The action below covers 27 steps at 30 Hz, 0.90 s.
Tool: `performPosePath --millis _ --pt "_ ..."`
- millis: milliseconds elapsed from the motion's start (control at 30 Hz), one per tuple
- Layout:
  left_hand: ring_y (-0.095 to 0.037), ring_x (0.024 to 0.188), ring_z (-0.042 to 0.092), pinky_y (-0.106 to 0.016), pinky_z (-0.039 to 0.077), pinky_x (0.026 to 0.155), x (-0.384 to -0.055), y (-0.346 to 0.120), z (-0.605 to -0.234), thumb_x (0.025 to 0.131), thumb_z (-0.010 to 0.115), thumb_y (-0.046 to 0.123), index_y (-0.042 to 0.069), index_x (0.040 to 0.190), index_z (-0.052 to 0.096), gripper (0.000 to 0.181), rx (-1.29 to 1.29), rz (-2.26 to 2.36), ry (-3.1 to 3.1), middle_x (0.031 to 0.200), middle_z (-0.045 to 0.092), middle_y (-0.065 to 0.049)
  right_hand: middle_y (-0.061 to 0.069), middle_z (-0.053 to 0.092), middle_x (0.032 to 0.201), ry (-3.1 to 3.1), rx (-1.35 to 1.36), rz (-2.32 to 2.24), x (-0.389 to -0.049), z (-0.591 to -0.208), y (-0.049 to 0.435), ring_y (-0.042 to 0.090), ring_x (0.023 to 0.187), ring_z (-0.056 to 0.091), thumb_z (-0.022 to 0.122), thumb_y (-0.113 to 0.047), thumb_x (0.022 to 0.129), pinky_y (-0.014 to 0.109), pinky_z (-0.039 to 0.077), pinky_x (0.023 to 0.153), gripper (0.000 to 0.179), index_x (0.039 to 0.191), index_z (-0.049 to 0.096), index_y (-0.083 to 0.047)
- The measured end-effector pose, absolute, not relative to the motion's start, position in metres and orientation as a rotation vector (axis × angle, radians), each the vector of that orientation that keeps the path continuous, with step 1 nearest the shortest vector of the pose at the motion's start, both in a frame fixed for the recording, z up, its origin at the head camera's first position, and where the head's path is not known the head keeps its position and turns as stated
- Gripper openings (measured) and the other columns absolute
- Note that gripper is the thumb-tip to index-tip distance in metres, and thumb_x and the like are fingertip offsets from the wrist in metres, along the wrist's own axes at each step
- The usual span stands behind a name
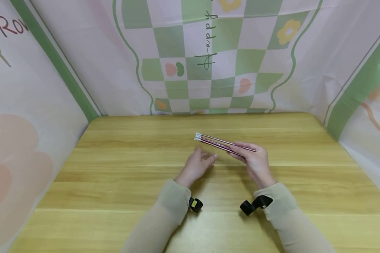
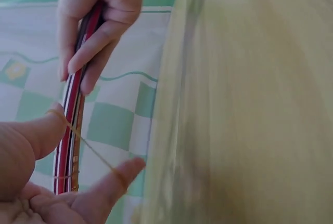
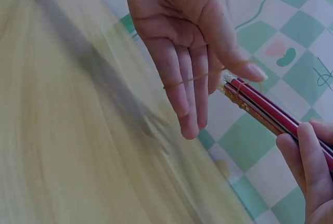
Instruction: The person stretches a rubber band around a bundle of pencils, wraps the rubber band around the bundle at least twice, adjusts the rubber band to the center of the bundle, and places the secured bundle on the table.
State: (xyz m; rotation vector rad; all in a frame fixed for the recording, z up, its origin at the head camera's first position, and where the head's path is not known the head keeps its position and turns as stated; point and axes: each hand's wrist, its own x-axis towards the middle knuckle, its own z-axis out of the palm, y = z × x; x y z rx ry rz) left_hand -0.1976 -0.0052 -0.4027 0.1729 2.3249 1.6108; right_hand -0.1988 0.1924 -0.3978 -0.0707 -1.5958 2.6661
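Note:
A small bundle of pencils [image 1: 216, 143], striped dark red and white, is held above the table by my right hand [image 1: 256, 160], its fingers and thumb gripping one end. The white-tipped ends point left. My left hand [image 1: 197, 167] is beside those ends, palm turned toward them. In the left wrist view, a thin tan rubber band [image 2: 94, 152] stretches between the thumb and a finger of the left hand. Part of the band circles the pencils near their tips, as the right wrist view also shows. The left fingers [image 3: 193, 99] are mostly straight.
A wood-grain table [image 1: 114, 196] lies under both hands. Behind it hangs a cloth [image 1: 199, 88] with green and white checks, and printed cloth also covers both sides. Each wrist wears a small black camera [image 1: 248, 207].

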Motion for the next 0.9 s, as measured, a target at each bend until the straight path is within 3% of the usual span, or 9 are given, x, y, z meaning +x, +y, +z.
performPosePath --millis 67,133,167,233,300,400,533,667,900 --pt "-0.033 0.11 0.065 -0.049 0.055 0.093 -0.194 -0.003 -0.4 0.098 0.06 0.039 0.006 0.159 0.003 0.09 0.158 1.584 2.39 0.155 0.041 -0.015 0.01 0.076 0.082 -1.587 -0.089 2.673 -0.199 -0.397 0.192 0.022 0.074 0.076 0.066 0.013 0.087 0.025 0.059 0.074 0.021 0.084 0.077 -0.004" --pt "-0.036 0.121 0.06 -0.049 0.052 0.098 -0.192 0.0 -0.398 0.096 0.063 0.038 0.01 0.159 -0.003 0.095 0.155 1.566 2.461 0.161 0.029 -0.016 0.011 0.076 0.083 -1.551 -0.104 2.703 -0.198 -0.394 0.192 0.023 0.075 0.076 0.065 0.014 0.087 0.026 0.059 0.076 0.022 0.084 0.077 -0.004" --pt "-0.036 0.127 0.055 -0.048 0.049 0.103 -0.191 0.001 -0.398 0.096 0.064 0.036 0.011 0.159 -0.008 0.099 0.163 1.56 2.496 0.163 0.023 -0.016 0.012 0.076 0.083 -1.531 -0.112 2.722 -0.198 -0.393 0.192 0.023 0.075 0.076 0.064 0.014 0.088 0.026 0.059 0.076 0.023 0.084 0.077 -0.004" --pt "-0.034 0.145 0.035 -0.046 0.032 0.118 -0.19 0.003 -0.397 0.094 0.066 0.034 0.009 0.158 -0.01 0.102 0.195 1.52 2.606 0.165 0.013 -0.016 0.012 0.076 0.083 -1.497 -0.128 2.754 -0.197 -0.391 0.193 0.024 0.075 0.076 0.062 0.015 0.089 0.026 0.059 0.076 0.024 0.083 0.077 -0.003" --pt "-0.031 0.152 0.017 -0.043 0.018 0.123 -0.189 0.004 -0.398 0.093 0.068 0.032 0.009 0.158 -0.01 0.104 0.235 1.484 2.694 0.166 0.004 -0.014 0.013 0.076 0.083 -1.462 -0.138 2.785 -0.197 -0.389 0.194 0.025 0.075 0.076 0.061 0.016 0.089 0.026 0.059 0.076 0.024 0.084 0.077 -0.002" --pt "-0.028 0.153 0.01 -0.04 0.02 0.122 -0.188 0.004 -0.401 0.091 0.069 0.03 0.01 0.158 -0.01 0.106 0.305 1.449 2.787 0.166 -0.005 -0.011 0.013 0.076 0.083 -1.455 -0.144 2.797 -0.197 -0.386 0.197 0.024 0.076 0.076 0.061 0.016 0.089 0.027 0.06 0.076 0.023 0.084 0.077 -0.001" --pt "-0.028 0.152 0.013 -0.037 0.038 0.114 -0.189 0.002 -0.403 0.091 0.07 0.026 0.011 0.158 -0.009 0.105 0.39 1.391 2.903 0.166 -0.007 -0.012 0.014 0.075 0.083 -1.461 -0.151 2.801 -0.197 -0.385 0.199 0.025 0.076 0.076 0.061 0.016 0.088 0.027 0.059 0.077 0.022 0.085 0.077 0.0" --pt "-0.032 0.151 0.02 -0.038 0.039 0.114 -0.191 -0.001 -0.403 0.089 0.071 0.023 0.013 0.159 -0.005 0.104 0.456 1.379 2.968 0.166 -0.004 -0.013 0.014 0.075 0.083 -1.454 -0.155 2.82 -0.198 -0.383 0.201 0.026 0.075 0.076 0.06 0.017 0.089 0.027 0.06 0.077 0.024 0.086 0.076 0.0" --pt "-0.037 0.133 0.05 -0.031 0.049 0.103 -0.198 -0.008 -0.404 0.086 0.074 0.014 0.009 0.158 0.017 0.092 0.691 1.484 3.073 0.165 0.014 -0.016 0.014 0.075 0.084 -1.445 -0.143 2.869 -0.198 -0.38 0.207 0.026 0.074 0.076 0.057 0.017 0.09 0.027 0.06 0.076 0.027 0.084 0.077 -0.001"
